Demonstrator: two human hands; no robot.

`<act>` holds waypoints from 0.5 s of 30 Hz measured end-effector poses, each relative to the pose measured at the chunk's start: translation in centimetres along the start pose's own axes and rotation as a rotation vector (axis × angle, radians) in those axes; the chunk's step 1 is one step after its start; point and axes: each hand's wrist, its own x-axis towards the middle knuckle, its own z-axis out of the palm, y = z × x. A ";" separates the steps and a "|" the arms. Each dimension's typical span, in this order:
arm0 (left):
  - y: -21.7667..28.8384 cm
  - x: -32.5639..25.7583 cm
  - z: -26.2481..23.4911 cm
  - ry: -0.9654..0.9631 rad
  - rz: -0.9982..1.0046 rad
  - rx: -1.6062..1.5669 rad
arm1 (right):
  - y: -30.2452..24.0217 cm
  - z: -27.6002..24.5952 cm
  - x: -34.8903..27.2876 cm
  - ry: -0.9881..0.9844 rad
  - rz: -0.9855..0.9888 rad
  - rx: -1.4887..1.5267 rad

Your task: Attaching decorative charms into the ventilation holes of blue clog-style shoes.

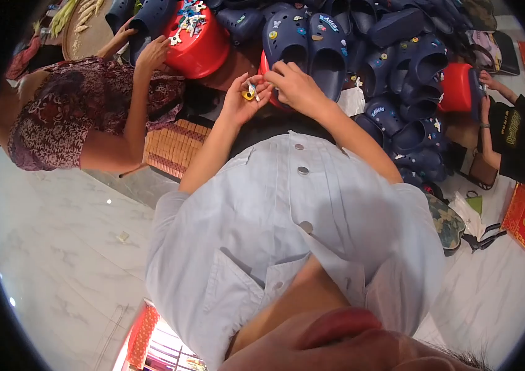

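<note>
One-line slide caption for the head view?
Both hands, left hand and right hand, pinch a small yellow charm beside piled navy clogs.

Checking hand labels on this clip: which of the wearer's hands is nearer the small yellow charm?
Left. The left hand pinches the yellow charm in its fingertips; the right hand sits just beside it, fingers reaching toward it.

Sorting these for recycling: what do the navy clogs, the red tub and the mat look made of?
Navy clogs: likely moulded foam or soft plastic, matte, one piece with punched holes. Red tub: glossy hard plastic by its sheen. Mat: probably bamboo or wood, small tan tiles in rows.
</note>
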 end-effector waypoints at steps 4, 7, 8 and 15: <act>-2.2 0.0 4.4 0.090 0.061 0.026 | -0.3 -0.5 0.3 0.026 -0.152 0.089; -3.6 1.4 4.4 -0.047 0.024 -0.047 | 0.0 -1.1 -0.7 -0.034 -0.161 0.064; -4.3 1.6 4.3 -0.064 0.022 -0.056 | 0.2 -1.8 -1.5 -0.028 -0.161 0.077; -8.0 3.7 6.3 0.143 -0.088 -0.174 | 5.4 -6.8 -4.7 0.467 0.062 0.204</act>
